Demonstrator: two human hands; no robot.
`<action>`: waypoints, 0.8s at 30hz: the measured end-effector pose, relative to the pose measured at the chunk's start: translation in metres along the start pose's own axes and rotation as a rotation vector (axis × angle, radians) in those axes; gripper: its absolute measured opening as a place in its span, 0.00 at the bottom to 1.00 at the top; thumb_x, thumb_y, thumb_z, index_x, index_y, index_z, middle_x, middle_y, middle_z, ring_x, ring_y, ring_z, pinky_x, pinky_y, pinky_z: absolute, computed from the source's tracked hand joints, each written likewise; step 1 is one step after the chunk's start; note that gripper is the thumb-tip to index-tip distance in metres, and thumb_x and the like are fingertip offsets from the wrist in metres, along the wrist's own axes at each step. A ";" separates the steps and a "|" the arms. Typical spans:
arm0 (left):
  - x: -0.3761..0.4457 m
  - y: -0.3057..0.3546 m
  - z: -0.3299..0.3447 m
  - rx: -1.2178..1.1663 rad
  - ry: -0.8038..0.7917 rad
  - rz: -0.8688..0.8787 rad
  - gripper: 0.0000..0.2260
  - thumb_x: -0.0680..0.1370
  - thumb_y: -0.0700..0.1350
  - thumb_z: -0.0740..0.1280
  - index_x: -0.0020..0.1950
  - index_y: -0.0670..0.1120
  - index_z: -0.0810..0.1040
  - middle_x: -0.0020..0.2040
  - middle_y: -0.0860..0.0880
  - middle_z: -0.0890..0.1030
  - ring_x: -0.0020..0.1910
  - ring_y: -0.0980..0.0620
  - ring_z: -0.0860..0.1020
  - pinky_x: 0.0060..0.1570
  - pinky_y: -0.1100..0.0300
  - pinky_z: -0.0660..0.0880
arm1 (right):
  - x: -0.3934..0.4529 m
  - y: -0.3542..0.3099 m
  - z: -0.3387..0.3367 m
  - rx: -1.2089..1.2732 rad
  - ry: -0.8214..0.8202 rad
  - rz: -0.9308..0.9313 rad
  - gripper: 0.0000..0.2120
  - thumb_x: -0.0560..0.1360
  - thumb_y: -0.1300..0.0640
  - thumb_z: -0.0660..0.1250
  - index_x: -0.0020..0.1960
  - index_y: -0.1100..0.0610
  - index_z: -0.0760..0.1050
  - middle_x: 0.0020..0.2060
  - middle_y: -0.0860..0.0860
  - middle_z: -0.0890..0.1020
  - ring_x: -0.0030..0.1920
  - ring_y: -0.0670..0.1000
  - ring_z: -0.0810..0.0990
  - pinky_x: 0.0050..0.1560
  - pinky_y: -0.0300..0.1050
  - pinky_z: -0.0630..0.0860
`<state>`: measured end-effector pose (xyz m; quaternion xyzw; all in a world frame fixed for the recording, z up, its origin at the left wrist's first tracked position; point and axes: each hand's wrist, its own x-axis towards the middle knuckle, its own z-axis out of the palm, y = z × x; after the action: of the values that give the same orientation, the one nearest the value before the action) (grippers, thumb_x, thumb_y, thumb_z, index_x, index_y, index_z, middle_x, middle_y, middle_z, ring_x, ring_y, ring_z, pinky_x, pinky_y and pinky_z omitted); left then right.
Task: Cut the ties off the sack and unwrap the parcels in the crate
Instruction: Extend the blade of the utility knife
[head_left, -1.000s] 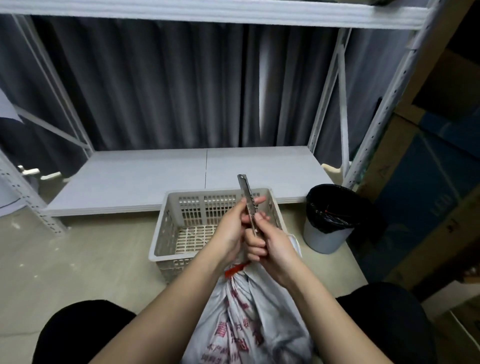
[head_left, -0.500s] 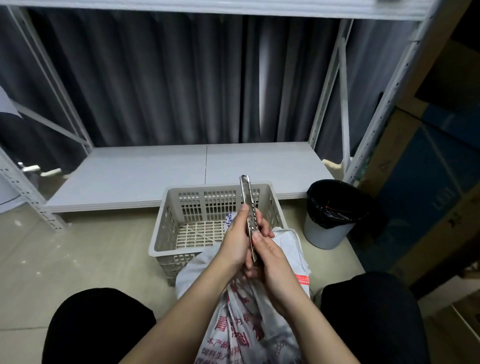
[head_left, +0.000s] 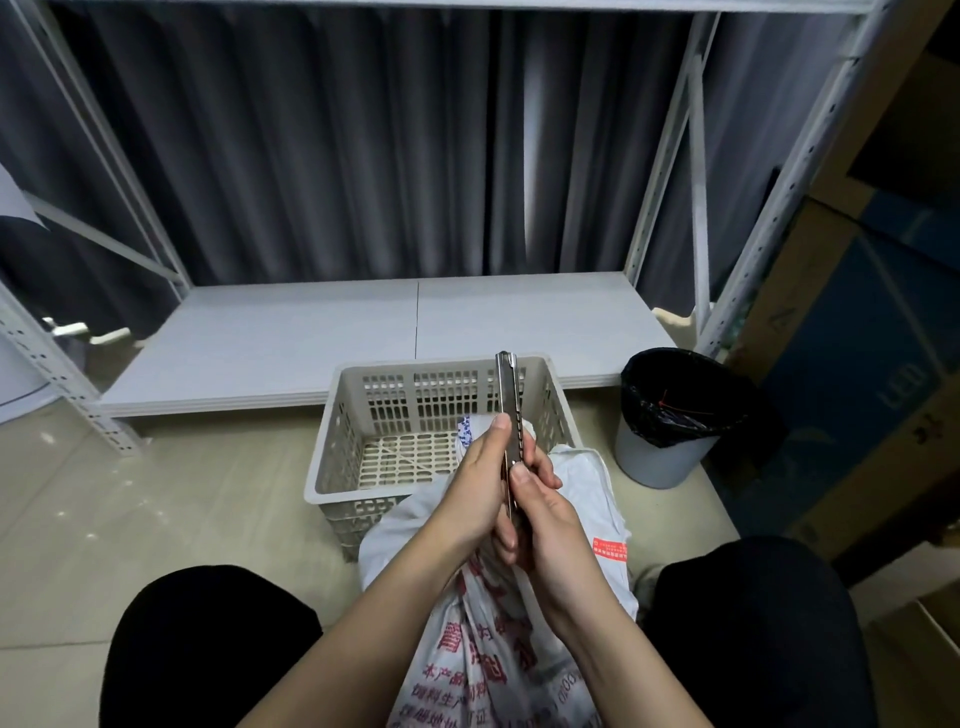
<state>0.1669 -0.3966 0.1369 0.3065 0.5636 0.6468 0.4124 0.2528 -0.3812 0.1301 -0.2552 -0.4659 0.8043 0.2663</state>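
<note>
Both hands hold a slim metal utility knife (head_left: 506, 395) upright over the sack. My left hand (head_left: 480, 486) wraps the handle from the left, thumb along its side. My right hand (head_left: 543, 514) grips it from the right, thumb pressed on the slider. A white woven sack (head_left: 498, 644) with red and blue print lies between my knees, its mouth loose and spilling over the rim of the beige plastic crate (head_left: 363, 415). A bit of blue-and-white wrapping (head_left: 466, 431) shows inside the crate behind the hands. No tie is visible on the sack.
A bin lined with a black bag (head_left: 670, 415) stands right of the crate, a red tie (head_left: 675, 408) lying inside it. A low white shelf board (head_left: 363, 332) runs behind the crate, framed by metal rack uprights. Cardboard boxes (head_left: 857, 364) stack along the right.
The red tie seen at the sack's neck a second ago is gone and the sack mouth has fallen open toward the crate. Both hands stay on the knife, slightly lower.
</note>
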 end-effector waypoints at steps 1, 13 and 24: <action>-0.001 0.000 -0.001 0.028 -0.002 -0.005 0.21 0.73 0.66 0.55 0.32 0.51 0.74 0.32 0.47 0.81 0.39 0.36 0.73 0.33 0.56 0.65 | 0.000 0.000 0.000 0.005 -0.001 -0.007 0.16 0.81 0.54 0.55 0.37 0.58 0.69 0.19 0.53 0.66 0.20 0.49 0.62 0.23 0.40 0.56; -0.012 0.008 -0.024 0.334 -0.237 0.126 0.49 0.73 0.29 0.68 0.74 0.61 0.37 0.66 0.53 0.71 0.36 0.62 0.75 0.42 0.67 0.74 | 0.015 -0.013 -0.012 -0.081 0.046 -0.062 0.15 0.80 0.54 0.58 0.40 0.60 0.73 0.25 0.51 0.74 0.22 0.44 0.67 0.23 0.34 0.63; -0.004 0.008 -0.028 0.571 -0.175 0.246 0.50 0.71 0.36 0.73 0.77 0.60 0.41 0.43 0.52 0.68 0.30 0.61 0.69 0.34 0.66 0.68 | 0.006 -0.021 -0.020 -0.252 -0.037 -0.004 0.16 0.80 0.52 0.57 0.39 0.59 0.73 0.23 0.50 0.74 0.20 0.45 0.68 0.22 0.35 0.61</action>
<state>0.1429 -0.4141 0.1403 0.5303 0.6434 0.4786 0.2752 0.2654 -0.3555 0.1393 -0.2709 -0.5685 0.7435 0.2252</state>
